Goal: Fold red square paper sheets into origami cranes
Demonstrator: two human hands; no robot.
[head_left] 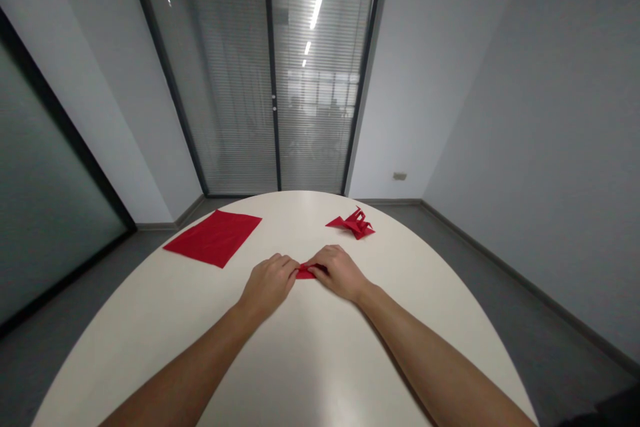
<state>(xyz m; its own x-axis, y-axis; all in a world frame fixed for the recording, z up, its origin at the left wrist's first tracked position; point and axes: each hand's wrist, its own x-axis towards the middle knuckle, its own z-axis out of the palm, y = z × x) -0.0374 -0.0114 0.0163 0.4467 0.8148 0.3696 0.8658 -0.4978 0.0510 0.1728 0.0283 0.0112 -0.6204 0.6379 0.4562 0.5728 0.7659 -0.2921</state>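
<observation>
A small piece of folded red paper (305, 273) lies on the table between my two hands, mostly covered by them. My left hand (270, 281) is closed on its left end, fingers curled over the paper. On the other side my right hand (340, 271) pinches the right end, with thumb and fingertips close together. The fingertips of both hands nearly meet over the paper, and the fold beneath them is hidden.
A round white table (300, 353) fills the lower view. At its far left lies a flat square sheet of red paper (215, 237). Several-pointed folded red origami (355, 223) stands at the far right. Glass doors (275, 80) with blinds are beyond.
</observation>
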